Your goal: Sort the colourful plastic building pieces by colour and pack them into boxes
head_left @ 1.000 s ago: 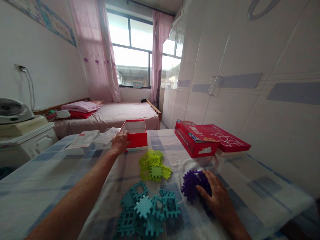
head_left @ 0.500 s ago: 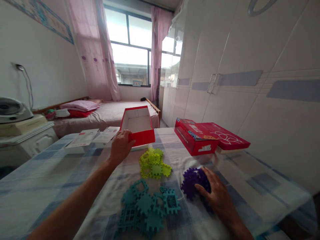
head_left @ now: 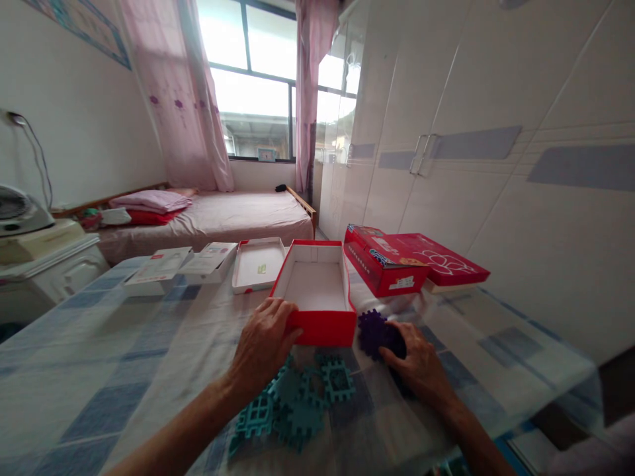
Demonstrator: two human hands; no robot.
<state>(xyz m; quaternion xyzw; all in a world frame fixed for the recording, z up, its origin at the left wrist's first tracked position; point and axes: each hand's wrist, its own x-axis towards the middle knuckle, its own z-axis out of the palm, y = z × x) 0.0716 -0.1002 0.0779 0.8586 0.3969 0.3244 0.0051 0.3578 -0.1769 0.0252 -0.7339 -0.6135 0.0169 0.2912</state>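
Note:
My left hand [head_left: 265, 340] grips the near left corner of a red box [head_left: 322, 327] with a white inside and an open top. Nothing shows in the box. My right hand [head_left: 414, 357] is closed round purple toothed puzzle pieces [head_left: 374, 334], just right of the box. Part of the purple pile is hidden under the fingers. Nearer to me lies a heap of teal toothed pieces [head_left: 300, 413], partly covered by my left wrist. The yellow-green pieces are out of sight behind the box.
A white box lid [head_left: 258, 264] lies behind the red box's left side. Two white cartons [head_left: 159, 271] stand farther left. At the right are a closed red carton [head_left: 387, 268] and a flat red box [head_left: 441, 261]. A checked cloth [head_left: 163, 370] covers the table.
My left hand has brought the red box right and nearer, over where the yellow-green pieces lay, uncovering the white lid. My right hand stays at the purple pieces, slightly farther forward.

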